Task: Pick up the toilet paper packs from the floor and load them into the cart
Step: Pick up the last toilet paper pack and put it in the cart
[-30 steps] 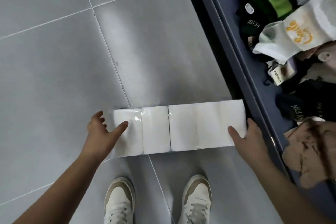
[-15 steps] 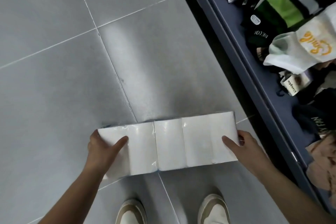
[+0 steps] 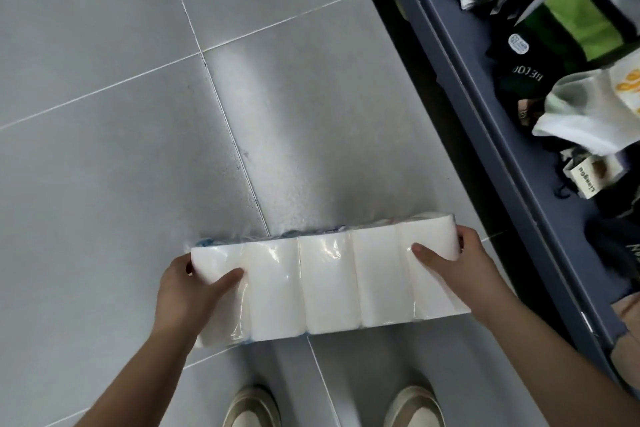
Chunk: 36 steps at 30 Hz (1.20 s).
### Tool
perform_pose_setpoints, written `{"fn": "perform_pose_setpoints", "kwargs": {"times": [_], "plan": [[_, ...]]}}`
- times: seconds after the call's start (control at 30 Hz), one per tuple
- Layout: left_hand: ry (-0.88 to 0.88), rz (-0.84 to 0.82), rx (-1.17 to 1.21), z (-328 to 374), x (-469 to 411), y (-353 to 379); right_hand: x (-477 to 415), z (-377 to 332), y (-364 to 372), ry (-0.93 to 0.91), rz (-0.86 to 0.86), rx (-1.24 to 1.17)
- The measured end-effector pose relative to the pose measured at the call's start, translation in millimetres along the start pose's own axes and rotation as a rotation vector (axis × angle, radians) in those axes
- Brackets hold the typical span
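A long white toilet paper pack, several rolls wrapped in clear plastic, hangs above the grey tiled floor in front of me. My left hand grips its left end, thumb on top. My right hand grips its right end the same way. The pack is level and held lengthwise between both hands. No cart is visible.
A dark blue shelf runs diagonally along the right, its edge close to my right hand. On it lie packaged socks and other clothing. My two pale shoes stand below the pack. Grey floor tiles stretch to the left.
Both hands closed on the ends of the pack where it lay on the floor and lifted it up toward me.
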<state>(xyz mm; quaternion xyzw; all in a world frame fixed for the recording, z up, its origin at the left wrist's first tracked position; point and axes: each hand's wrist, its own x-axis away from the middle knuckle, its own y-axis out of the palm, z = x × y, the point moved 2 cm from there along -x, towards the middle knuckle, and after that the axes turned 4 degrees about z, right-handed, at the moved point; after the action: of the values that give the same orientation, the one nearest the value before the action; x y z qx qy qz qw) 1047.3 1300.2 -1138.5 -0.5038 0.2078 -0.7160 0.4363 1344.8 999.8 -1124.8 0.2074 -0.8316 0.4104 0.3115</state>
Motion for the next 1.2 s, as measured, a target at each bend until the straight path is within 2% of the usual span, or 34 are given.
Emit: {"fn": "perform_pose_setpoints", "kwargs": {"times": [0.2, 0.43, 0.53, 0.7, 0.97, 1.07, 1.2], "plan": [[0.052, 0.053, 0.117, 15, 5, -10, 0, -20, -10, -0.081, 0.034, -0.091], [0.276, 0.112, 0.208, 65, 0, -30, 4, -30, -18, -0.149, 0.063, -0.232], [0.262, 0.113, 0.151, 63, -4, -29, 11, -21, -26, -0.143, 0.082, -0.232], [0.26, 0.107, 0.066, 58, 5, -39, 24, -12, -31, -0.183, 0.125, 0.113], [0.539, 0.072, -0.484, 60, 9, -41, 30, -25, -23, -0.534, 0.02, 0.781], [0.599, -0.004, -0.571, 55, 8, -33, 29, -16, -11, -0.607, 0.046, 0.86], [0.624, -0.065, -0.628, 55, 10, -28, 31, -8, 0, -0.618, 0.076, 0.827]]}}
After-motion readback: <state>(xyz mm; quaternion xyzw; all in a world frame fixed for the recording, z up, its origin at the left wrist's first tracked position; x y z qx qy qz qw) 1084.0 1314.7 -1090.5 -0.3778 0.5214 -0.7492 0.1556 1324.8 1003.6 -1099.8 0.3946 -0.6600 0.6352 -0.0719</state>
